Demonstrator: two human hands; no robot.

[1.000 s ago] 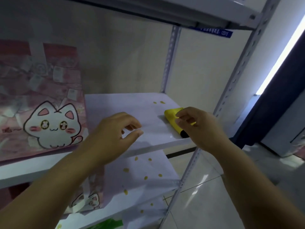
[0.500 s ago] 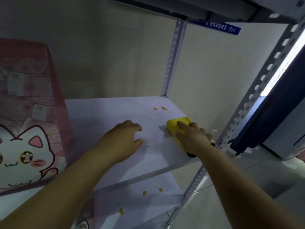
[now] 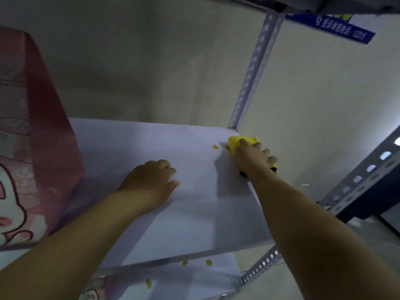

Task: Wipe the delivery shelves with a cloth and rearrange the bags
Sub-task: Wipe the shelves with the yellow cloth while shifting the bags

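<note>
While the right hand (image 3: 252, 158) pressed flat on the yellow cloth (image 3: 238, 142), fingers spread over it and not visibly wrapped round it, the cloth travelled. One second back it sat at the shelf's front right edge with the hand just closing in. Half a second back it was mid-depth under the palm. At this moment it was in the back right corner, just beside the rear upright (image 3: 253, 68). A black part showed at the cloth's near end under the wrist; what it is, couldn't tell.

Left hand (image 3: 149, 180) had come down too. It was raised with curled fingers a second before; here it rested on the shelf (image 3: 194, 224) near the middle, fingers bent, holding nothing. Reads as a brace.

Two yellow spots (image 3: 215, 147) sat just left of the cloth and looked unchanged across all three frames. So the right strip had likely had one front-to-back pass, but those spots hadn't been wiped.

The pink bag (image 3: 32, 137) stood at the left end of the same shelf, well apart from both hands, in the same spot.

The lower shelf (image 3: 194, 276) showed more yellow spots (image 3: 208, 262) near its front.

Judgement: wiping had only just started and covered one edge. The rest of this shelf, the lower one and the bag rearranging were still to do.
</note>
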